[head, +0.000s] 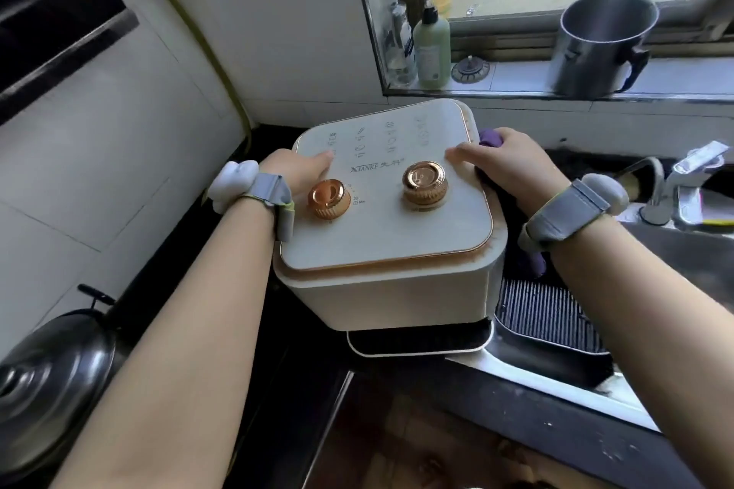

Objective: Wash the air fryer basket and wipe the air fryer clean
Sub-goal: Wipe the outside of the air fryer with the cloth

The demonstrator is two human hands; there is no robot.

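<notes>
Air fryer (391, 210) sits mid-frame on dark counter (278, 389), between both hands. Left hand (296, 171) rests relaxed on its top left edge. Right hand (504, 167) grips purple cloth (490, 137) against its right side.

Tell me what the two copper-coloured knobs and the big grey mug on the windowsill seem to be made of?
The two copper-coloured knobs look like metallic-coated plastic or metal: glossy, with bright highlights. The big grey mug looks like brushed stainless steel: a dull, even sheen; its dark handle may be plastic.
</notes>
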